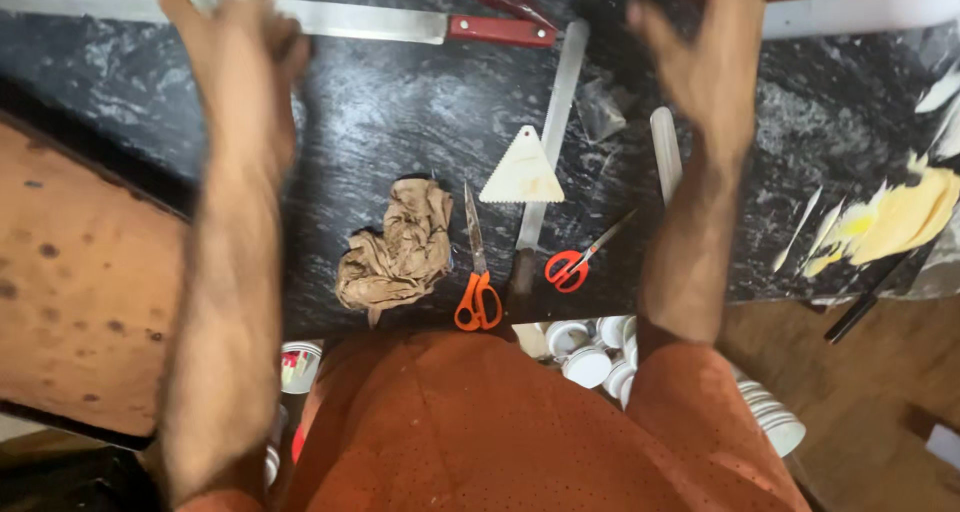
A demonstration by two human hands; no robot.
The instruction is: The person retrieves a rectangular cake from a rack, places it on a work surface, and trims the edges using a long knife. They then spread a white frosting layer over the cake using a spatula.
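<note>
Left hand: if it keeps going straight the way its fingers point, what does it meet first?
Probably the long knife with the red handle, lying across the dark counter just past the left hand; height above it is unclear.

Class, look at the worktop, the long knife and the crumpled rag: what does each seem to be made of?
Worktop: probably polished stone, dark with pale veining and some sheen.
Long knife: bright metal blade; glossy red handle, possibly plastic.
Rag: soft brown cloth, creased and bunched.

Rag (pixel 395 247) left of scissors (pixel 477 272); scraper (pixel 522 169) behind.
</note>
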